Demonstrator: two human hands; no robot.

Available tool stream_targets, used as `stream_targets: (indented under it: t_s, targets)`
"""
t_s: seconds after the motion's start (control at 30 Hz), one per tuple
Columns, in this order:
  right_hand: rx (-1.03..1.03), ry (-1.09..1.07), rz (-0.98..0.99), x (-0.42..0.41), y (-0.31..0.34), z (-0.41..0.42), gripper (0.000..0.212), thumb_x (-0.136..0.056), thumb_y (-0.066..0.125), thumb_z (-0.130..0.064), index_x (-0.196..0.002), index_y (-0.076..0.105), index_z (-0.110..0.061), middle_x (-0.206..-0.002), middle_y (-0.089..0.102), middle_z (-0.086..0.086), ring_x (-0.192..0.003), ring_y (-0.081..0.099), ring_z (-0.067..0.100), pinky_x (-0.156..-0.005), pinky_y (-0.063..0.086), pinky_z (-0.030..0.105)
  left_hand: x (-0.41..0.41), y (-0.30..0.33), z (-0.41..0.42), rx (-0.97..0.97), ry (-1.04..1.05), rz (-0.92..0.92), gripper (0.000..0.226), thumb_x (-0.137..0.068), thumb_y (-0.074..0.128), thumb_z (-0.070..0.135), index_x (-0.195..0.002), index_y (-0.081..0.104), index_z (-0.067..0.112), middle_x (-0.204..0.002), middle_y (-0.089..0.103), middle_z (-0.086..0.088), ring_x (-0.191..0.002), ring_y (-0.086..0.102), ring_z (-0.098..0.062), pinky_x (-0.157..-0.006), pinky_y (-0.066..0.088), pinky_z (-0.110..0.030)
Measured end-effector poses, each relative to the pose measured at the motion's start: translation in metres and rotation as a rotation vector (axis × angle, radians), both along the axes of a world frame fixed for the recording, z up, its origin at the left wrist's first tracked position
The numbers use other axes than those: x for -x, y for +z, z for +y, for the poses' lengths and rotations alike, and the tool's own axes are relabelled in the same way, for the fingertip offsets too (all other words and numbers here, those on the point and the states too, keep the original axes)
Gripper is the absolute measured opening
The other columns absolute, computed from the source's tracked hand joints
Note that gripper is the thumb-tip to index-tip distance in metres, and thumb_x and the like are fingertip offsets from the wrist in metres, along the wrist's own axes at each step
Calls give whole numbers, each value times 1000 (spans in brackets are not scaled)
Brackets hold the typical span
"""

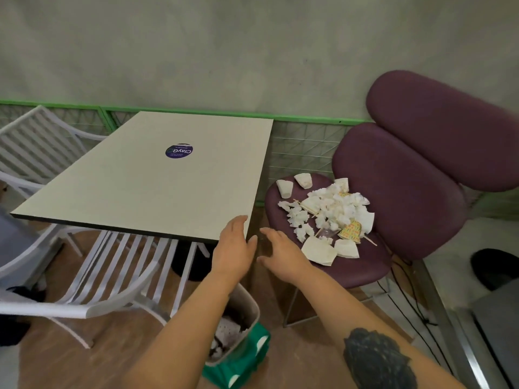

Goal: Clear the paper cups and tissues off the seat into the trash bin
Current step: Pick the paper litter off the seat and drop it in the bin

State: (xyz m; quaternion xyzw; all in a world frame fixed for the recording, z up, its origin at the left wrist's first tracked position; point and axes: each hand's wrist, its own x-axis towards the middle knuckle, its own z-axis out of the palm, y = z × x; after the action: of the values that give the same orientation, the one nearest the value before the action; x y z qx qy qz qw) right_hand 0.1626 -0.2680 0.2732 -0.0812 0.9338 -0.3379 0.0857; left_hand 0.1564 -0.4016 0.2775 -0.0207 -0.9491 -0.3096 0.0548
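Head view: both hands, left hand [234,248] and right hand [283,254], hover released and empty, reaching toward 2 o'clock. There cups [320,251] and tissues [331,206] litter the seat [351,272]; the bin [241,318] waits below at 6 o'clock, handy for dropping.

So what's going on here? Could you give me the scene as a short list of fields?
seat: purple chair right of the table
litter: paper cups and crumpled tissues piled on the seat
bin: trash bin on the floor under the arms, some waste inside
left hand: open, empty
right hand: open, empty, near the seat's front edge
progress: nothing picked up yet
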Motion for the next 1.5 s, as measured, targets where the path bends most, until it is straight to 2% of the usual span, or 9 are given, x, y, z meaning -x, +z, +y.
stream_targets:
  t_s: [0.3,0.4,0.63,0.73,0.87,1.0,1.1,1.3,1.5]
  targets:
    - [24,-116,96,23,23,107,67,-84,64,-23,-143,32,-22,-144,40,3,-131,42,19,-106,37,35,34,20,109,-56,-64,66,50,-93,52,29,-139,34,21,-144,39,2,-130,39,-18,-99,41,-36]
    - [32,-159,80,26,19,141,67,-81,64,-24,-141,34,-26,-135,46,3,-121,50,21,-100,42,39,38,21,143,-89,-97,74,48,-92,54,26,-137,37,20,-142,40,2,-129,40,-19,-96,41,-35]
    - [38,-238,22,29,4,215,63,-84,63,-21,-140,35,-24,-134,45,4,-112,54,19,-95,44,34,59,3,210,-71,-175,45,49,-91,55,25,-136,37,18,-142,41,1,-130,39,-20,-97,42,-38]
    - [21,-273,-10,38,-7,244,63,-84,63,-23,-141,34,-23,-137,44,3,-122,49,20,-98,42,35,75,-6,234,-60,-193,18,50,-91,55,24,-136,36,19,-142,39,2,-130,38,-19,-96,41,-37]
    - [4,-332,-72,56,-20,277,65,-83,63,-21,-141,34,-22,-139,43,3,-123,49,21,-98,41,33,101,-23,260,-55,-227,-24,51,-91,56,22,-138,35,18,-144,39,2,-132,36,-18,-101,38,-36]
    - [-12,-366,-125,86,-38,303,64,-82,65,-23,-140,36,-23,-137,45,4,-112,56,23,-93,46,35,140,-44,277,-45,-239,-81,50,-91,53,19,-138,36,16,-143,38,0,-132,36,-19,-101,37,-36]
    - [-12,-387,-157,120,-52,317,64,-82,66,-23,-139,37,-23,-137,46,6,-119,54,24,-97,45,39,178,-59,283,-28,-236,-144,50,-90,52,16,-138,36,16,-141,39,-1,-129,38,-20,-97,40,-37]
    - [-30,-391,-222,202,-78,332,61,-86,62,-22,-141,36,-23,-138,46,3,-124,49,20,-98,40,30,262,-94,288,15,-229,-215,53,-87,57,13,-137,38,17,-140,39,-1,-130,37,-19,-94,42,-35]
    - [-31,-375,-290,266,-118,342,55,-88,59,-20,-139,38,-23,-135,50,2,-115,54,18,-90,40,26,318,-141,289,85,-241,-299,52,-88,53,9,-137,39,17,-140,39,-2,-129,39,-20,-93,43,-35]
